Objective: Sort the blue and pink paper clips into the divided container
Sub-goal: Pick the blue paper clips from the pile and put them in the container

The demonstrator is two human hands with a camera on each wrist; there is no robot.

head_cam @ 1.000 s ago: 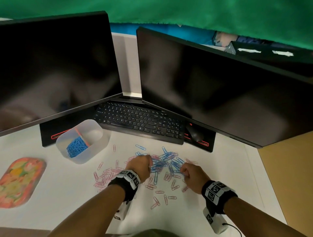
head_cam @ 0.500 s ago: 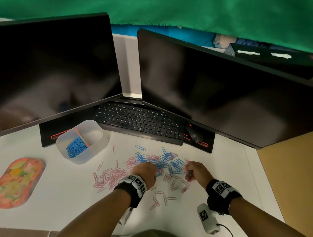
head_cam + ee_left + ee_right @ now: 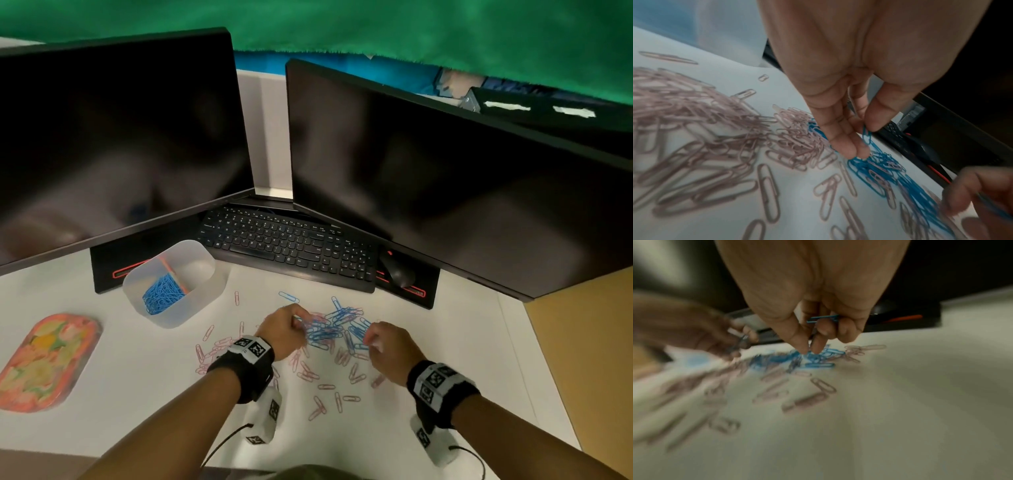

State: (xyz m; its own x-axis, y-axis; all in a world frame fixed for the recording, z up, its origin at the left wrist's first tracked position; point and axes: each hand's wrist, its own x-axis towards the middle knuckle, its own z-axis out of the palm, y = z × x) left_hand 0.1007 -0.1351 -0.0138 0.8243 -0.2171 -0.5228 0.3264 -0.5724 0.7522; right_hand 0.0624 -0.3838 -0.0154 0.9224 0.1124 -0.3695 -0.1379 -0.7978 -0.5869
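Note:
Blue paper clips (image 3: 337, 323) lie in a loose heap on the white desk, with pink paper clips (image 3: 310, 375) scattered around and to the left. My left hand (image 3: 286, 329) is at the heap's left edge and pinches a blue clip (image 3: 867, 136) between thumb and fingers. My right hand (image 3: 383, 346) is at the heap's right edge, its curled fingers holding a blue clip (image 3: 823, 318) while thumb and forefinger reach into the heap. The translucent divided container (image 3: 202, 294) stands to the back left, with blue clips (image 3: 162, 296) in its near compartment.
A black keyboard (image 3: 287, 245) and mouse (image 3: 397, 270) lie behind the clips under two dark monitors (image 3: 428, 164). A flowered tray (image 3: 44, 359) sits at the far left. The desk's right edge (image 3: 544, 359) borders a brown surface.
Both hands have shifted slightly over the blue heap: the left has moved toward its left edge and the right has drawn back a little to the right, each picking at blue clips.

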